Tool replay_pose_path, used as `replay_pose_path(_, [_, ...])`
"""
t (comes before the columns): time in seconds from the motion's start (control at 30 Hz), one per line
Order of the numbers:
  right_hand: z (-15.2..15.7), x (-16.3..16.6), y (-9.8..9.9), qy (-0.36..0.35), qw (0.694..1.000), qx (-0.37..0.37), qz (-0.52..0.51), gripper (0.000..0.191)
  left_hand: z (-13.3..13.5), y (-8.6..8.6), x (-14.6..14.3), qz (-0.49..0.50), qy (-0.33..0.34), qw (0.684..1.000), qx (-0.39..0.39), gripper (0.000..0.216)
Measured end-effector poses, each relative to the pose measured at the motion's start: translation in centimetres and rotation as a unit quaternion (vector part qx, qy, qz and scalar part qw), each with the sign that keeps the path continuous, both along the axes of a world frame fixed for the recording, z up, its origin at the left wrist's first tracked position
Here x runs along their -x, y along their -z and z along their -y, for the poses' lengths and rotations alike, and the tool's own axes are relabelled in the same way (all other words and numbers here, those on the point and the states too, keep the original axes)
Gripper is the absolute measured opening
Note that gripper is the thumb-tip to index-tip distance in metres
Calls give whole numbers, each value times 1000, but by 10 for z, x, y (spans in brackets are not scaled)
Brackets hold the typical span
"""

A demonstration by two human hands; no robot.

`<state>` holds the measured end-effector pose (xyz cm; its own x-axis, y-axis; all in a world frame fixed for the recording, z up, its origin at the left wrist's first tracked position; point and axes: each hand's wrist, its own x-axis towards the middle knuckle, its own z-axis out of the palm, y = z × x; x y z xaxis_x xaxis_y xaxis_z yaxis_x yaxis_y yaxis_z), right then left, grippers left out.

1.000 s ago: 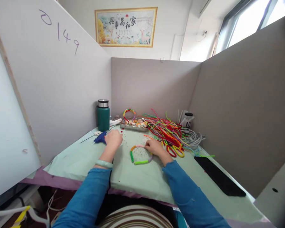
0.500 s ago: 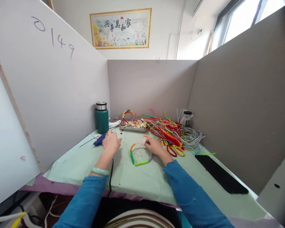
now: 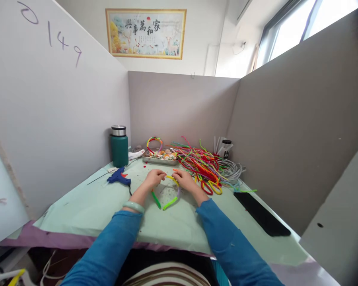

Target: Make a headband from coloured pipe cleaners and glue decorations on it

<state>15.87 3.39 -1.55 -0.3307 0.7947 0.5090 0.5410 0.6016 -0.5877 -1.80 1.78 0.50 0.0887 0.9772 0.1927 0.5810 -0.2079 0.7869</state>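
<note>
A headband wrapped in coloured pipe cleaner (image 3: 170, 203) is held just over the table, its green ends toward me and its yellow top away from me. My left hand (image 3: 155, 178) pinches it at the upper left, and my right hand (image 3: 184, 180) pinches it at the upper right. Fingers cover parts of the band beneath them. A blue glue gun (image 3: 119, 177) lies on the cloth left of my left hand, its cord running toward me. Behind my right hand spreads a heap of bright pipe cleaners (image 3: 201, 163).
At the back stand a green bottle (image 3: 119, 151) and a metal tray (image 3: 161, 161) of small pieces, with a finished-looking headband (image 3: 149, 145) on it. Grey wire coils (image 3: 231, 171) and a black slab (image 3: 261, 214) lie to the right. Partitions (image 3: 181, 103) enclose the table.
My left hand has let go of the glue gun and moved right onto the headband. Yellow now shows at the band's top. The view has shifted slightly.
</note>
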Motion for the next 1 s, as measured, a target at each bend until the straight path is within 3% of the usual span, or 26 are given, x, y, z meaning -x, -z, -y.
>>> replay_pose_path(0.17, [2,3,1,-42,996,75,-6,20,-1,4,7,99,19,995,12,33])
replay_pose_path(0.3, [-2,0,-1,-24,996,77,-23,20,-1,4,9,10,21,1000,-4,32])
replay_pose_path(0.37, [-7,-11,-4,19,995,77,-65,24,-2,5,9,-17,13,1000,-4,30])
replay_pose_path(0.47, [-13,-35,-10,180,973,59,-133,30,-1,5,8,-34,4,999,-1,28])
replay_pose_path(0.53, [-14,-48,-12,256,961,30,-101,30,1,5,6,-43,6,999,-1,25])
replay_pose_path(0.67, [-9,-48,-9,267,961,11,63,26,5,5,4,-39,16,999,4,20])
replay_pose_path(0.8, [-5,-31,-3,310,917,27,249,21,1,11,4,-47,28,999,-1,21])
replay_pose_path(0.9, [-6,-26,0,324,898,29,296,21,-2,15,5,-69,39,997,-8,22])
replay_pose_path(1.0, [-6,-28,-2,330,903,28,274,21,-3,14,5,-96,29,995,-20,21])
